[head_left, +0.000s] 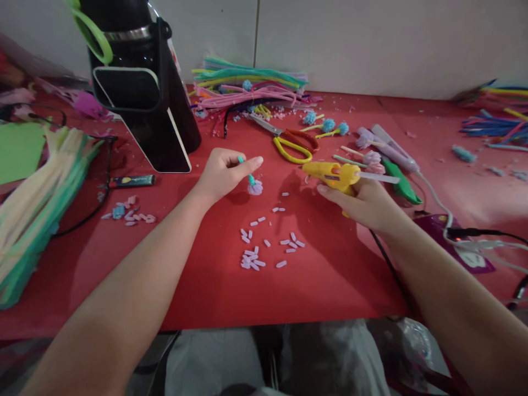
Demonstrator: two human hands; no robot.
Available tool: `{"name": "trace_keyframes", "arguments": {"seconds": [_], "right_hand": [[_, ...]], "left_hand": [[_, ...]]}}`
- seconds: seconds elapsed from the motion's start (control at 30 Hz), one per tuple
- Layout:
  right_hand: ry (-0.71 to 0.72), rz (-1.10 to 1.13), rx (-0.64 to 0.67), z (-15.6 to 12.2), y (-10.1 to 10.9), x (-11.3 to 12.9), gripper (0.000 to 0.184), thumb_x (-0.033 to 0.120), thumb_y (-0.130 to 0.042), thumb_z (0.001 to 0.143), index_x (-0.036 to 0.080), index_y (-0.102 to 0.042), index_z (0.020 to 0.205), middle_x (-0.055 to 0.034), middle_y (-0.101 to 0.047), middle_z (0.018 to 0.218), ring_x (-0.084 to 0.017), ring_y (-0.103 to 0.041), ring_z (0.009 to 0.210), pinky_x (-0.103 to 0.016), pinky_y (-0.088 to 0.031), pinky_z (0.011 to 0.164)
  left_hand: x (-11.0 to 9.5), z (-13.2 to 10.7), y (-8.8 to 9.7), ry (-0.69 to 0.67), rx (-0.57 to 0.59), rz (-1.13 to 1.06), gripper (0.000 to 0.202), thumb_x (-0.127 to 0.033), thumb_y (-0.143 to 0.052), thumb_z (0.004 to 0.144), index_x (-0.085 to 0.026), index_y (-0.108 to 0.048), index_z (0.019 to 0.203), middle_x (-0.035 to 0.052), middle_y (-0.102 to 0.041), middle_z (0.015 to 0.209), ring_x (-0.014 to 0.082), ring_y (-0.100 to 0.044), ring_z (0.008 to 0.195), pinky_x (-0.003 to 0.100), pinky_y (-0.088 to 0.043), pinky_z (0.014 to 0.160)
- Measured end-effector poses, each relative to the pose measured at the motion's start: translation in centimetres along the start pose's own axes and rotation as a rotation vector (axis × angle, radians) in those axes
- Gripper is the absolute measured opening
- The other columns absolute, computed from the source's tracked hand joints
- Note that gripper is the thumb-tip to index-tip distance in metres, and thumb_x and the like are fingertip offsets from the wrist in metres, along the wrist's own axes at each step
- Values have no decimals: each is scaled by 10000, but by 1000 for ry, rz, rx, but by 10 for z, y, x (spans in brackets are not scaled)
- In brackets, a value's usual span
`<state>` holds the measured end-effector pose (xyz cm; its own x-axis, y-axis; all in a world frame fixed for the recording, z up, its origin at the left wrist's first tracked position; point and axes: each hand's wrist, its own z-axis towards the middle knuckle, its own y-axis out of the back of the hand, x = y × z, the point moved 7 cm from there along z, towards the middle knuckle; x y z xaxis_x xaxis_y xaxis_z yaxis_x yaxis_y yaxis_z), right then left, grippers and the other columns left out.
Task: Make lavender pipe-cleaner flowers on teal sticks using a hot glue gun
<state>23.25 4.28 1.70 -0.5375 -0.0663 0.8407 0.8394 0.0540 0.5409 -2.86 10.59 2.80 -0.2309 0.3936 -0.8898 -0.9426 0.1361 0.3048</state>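
Observation:
My left hand [226, 171] pinches the teal stem of a small pipe-cleaner flower [254, 187], whose lilac petals hang downward just above the red table. In my right hand [367, 201] is a yellow hot glue gun [333, 172], its nozzle pointing left towards the flower and apart from it. A whitish glue stick [379, 177] sticks out of the gun's back end. Short lilac pipe-cleaner pieces [252, 258] lie scattered on the table below the two hands. Scissors [295, 146] with red and yellow handles lie partly open behind the glue gun.
A black bottle [181, 104] with a phone [159, 140] against it stands at back left. Pipe-cleaner bundles [251, 80] lie by the wall and at the left edge. Blue flowers [328, 125], a lilac tool with a cord [394, 154] and a purple packet [466, 247] are on the right.

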Motion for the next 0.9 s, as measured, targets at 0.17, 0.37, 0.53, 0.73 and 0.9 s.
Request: {"name": "trace_keyframes", "arguments": {"seconds": [0.17,0.37,0.53,0.73,0.9], "right_hand": [[-49,322,63,1,-32,17,220,397,-754,829,191,-695,780,-41,-702,746,-149,-607,649,-288,-489,624],[38,273,182,-3,-57,29,274,418,-736,827,191,-660,694,-13,-657,618,-123,-555,539,-257,-459,514],[69,235,195,-1,-58,28,279,412,-710,857,196,-632,700,-2,-635,607,-116,-532,521,-250,-439,489],[63,197,196,-1,-59,25,320,439,-693,883,197,-623,687,0,-623,594,-120,-534,516,-257,-447,504],[88,185,191,-1,-59,26,284,416,-697,880,203,-626,707,5,-623,598,-130,-559,545,-257,-459,525]], "left_hand": [[4,1,1,8,-7,-16,634,-416,-775,780,-183,-312,415,-70,-206,429,57,-181,445,295,-125,469],[10,1,1,36,-2,-22,594,-389,-771,794,-180,-363,417,-70,-215,429,59,-191,447,292,-137,475],[12,2,1,45,0,-22,594,-390,-775,785,-178,-365,411,-71,-215,434,58,-191,448,293,-133,472],[12,1,0,48,3,-8,593,-388,-765,794,-176,-370,407,-68,-224,424,56,-199,444,291,-136,471],[10,1,0,40,9,-11,605,-414,-774,787,-174,-373,403,-67,-240,412,53,-205,433,285,-137,458]]}}
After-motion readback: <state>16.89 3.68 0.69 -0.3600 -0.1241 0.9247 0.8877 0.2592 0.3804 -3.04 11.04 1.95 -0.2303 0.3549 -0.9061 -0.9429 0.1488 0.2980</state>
